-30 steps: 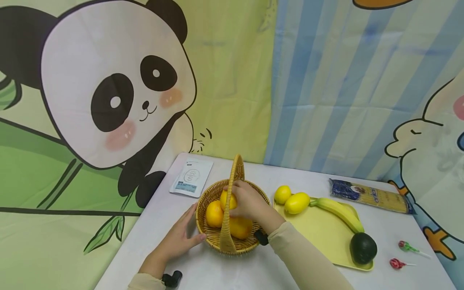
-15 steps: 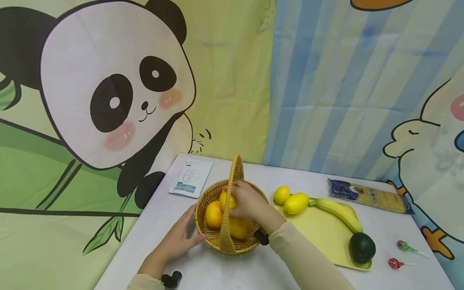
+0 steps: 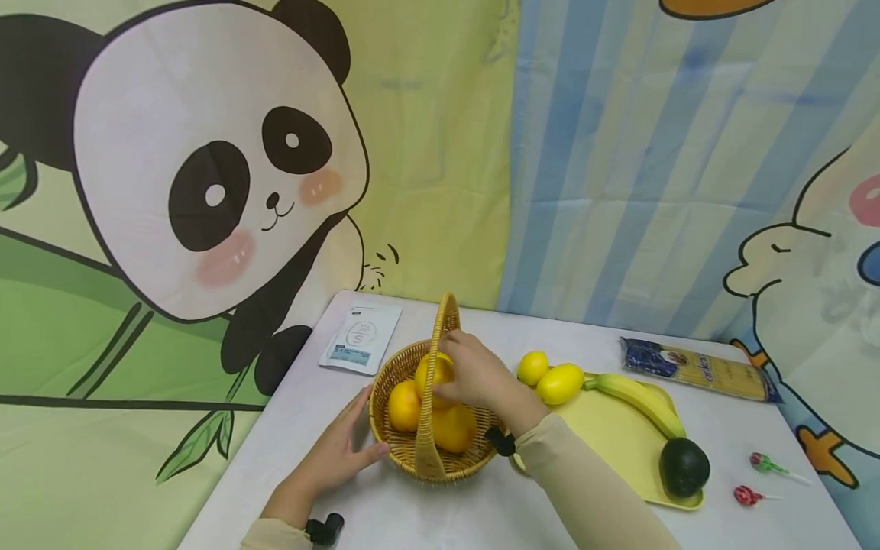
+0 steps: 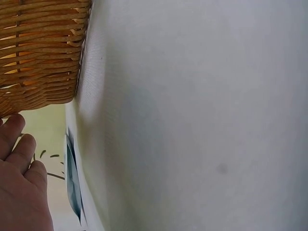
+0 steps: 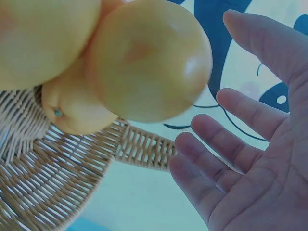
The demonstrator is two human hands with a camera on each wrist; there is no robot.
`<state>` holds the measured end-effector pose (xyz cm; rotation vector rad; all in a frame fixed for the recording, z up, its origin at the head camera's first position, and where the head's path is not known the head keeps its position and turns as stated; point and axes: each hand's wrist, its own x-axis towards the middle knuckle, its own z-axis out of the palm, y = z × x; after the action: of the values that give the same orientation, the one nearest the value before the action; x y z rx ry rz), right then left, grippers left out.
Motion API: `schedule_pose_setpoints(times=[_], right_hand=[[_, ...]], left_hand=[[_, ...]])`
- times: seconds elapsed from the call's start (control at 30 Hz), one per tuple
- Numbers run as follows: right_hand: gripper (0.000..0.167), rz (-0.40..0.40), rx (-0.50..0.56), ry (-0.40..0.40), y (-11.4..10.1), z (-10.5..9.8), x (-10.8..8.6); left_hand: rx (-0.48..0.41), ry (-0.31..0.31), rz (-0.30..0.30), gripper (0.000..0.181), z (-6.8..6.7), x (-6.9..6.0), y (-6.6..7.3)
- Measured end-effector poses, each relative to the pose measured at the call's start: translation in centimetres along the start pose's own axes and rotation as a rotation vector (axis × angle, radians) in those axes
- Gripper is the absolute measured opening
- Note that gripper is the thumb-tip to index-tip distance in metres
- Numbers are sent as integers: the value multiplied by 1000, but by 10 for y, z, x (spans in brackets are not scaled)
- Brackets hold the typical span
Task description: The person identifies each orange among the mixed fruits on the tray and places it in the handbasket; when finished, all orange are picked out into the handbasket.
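A round wicker basket point(image 3: 425, 464) with a tall arched handle holds orange fruits. One orange point(image 3: 433, 376) lies on top, another orange point(image 3: 404, 406) at the left, and a larger orange-yellow fruit point(image 3: 454, 429) at the front. My right hand point(image 3: 481, 374) is over the basket's right side beside the top orange. In the right wrist view that hand point(image 5: 255, 163) has its fingers spread and its palm apart from the fruit. At the basket's left side my left hand point(image 3: 340, 447) rests with extended fingers, thumb at the rim; its fingertips point(image 4: 12, 124) reach the wicker in the left wrist view.
Right of the basket lies a yellow tray point(image 3: 605, 435) with a banana point(image 3: 639, 401), a dark green avocado-like fruit point(image 3: 684, 467) and two lemons point(image 3: 560, 383) at its corner. Further off are a pasta packet point(image 3: 697, 370), two lollipops point(image 3: 748, 496) and a white pouch point(image 3: 360, 338).
My right hand has loosened from the top orange and risen slightly to the right, uncovering more of the fruit. The left hand stays at the basket.
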<state>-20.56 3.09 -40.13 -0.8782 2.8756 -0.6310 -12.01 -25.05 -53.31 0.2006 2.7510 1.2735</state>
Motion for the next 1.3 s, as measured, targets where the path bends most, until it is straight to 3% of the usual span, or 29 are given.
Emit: schedule_pose_setpoints(times=[0.4, 0.9, 1.3], right_hand=[[66, 23, 54, 105, 6, -25, -14], [67, 82, 132, 219, 32, -50, -40], [68, 180, 50, 248, 68, -51, -73]], left_hand=[[11, 1, 26, 112, -1, 2, -1], [11, 7, 65, 111, -3, 8, -7], [23, -5, 26, 110, -2, 2, -12]])
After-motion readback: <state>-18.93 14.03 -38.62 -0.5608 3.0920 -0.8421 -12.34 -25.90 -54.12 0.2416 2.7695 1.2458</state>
